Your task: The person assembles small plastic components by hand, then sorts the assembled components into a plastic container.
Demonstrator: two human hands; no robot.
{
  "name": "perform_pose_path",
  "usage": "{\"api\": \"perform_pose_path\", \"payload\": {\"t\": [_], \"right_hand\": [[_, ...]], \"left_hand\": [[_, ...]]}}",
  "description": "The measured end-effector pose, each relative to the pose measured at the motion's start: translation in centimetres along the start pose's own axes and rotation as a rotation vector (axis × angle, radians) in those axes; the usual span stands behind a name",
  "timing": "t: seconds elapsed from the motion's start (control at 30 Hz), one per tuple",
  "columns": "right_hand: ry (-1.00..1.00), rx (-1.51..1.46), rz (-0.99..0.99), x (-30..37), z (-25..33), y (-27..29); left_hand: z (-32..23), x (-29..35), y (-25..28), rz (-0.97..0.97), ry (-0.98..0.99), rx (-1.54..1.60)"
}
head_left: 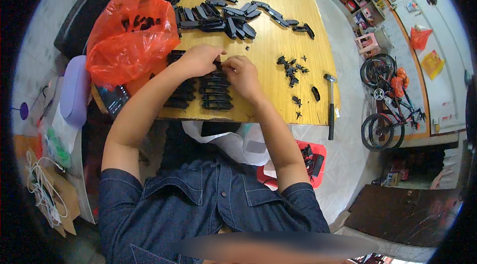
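My left hand (pixel 199 60) and my right hand (pixel 241 76) meet over the near part of the yellow wooden table. Both sets of fingers are closed, pinching a small black plastic part (pixel 217 66) between them; its exact shape is mostly hidden. Just below the hands lies a neat row of slim black plastic pieces (pixel 216 96), stacked side by side toward the table's near edge. A second such row (pixel 180 99) runs to its left, partly covered by my left forearm.
Beyond my hands lies a loose heap of black oblong casings (pixel 211 18). A red plastic bag (pixel 131 35) with black parts stands on the left. Small black pieces (pixel 292 70) and a hammer (pixel 331 107) lie at the right. A red tray (pixel 318 177) sits below the table edge.
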State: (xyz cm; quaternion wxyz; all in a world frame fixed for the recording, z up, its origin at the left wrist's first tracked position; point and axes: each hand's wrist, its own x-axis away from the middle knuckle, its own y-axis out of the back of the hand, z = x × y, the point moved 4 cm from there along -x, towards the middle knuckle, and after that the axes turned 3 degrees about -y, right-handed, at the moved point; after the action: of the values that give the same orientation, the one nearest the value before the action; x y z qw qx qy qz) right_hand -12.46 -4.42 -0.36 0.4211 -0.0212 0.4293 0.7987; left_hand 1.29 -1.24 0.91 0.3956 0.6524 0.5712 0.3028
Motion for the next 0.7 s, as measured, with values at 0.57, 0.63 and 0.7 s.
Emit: {"api": "perform_pose_path", "payload": {"t": [0.57,0.63,0.7], "right_hand": [[-0.176,0.652,0.321,-0.8,3.0,0.1],[-0.186,0.625,0.333,-0.6,2.8,-0.3],[-0.202,0.268,0.239,-0.8,1.7,0.5]], "left_hand": [[0.6,-0.5,-0.1,-0.009,-0.051,-0.115],[1.6,-0.7,-0.6,0.088,-0.03,-0.193],[0.4,-0.5,0.0,0.091,-0.068,-0.165]]}}
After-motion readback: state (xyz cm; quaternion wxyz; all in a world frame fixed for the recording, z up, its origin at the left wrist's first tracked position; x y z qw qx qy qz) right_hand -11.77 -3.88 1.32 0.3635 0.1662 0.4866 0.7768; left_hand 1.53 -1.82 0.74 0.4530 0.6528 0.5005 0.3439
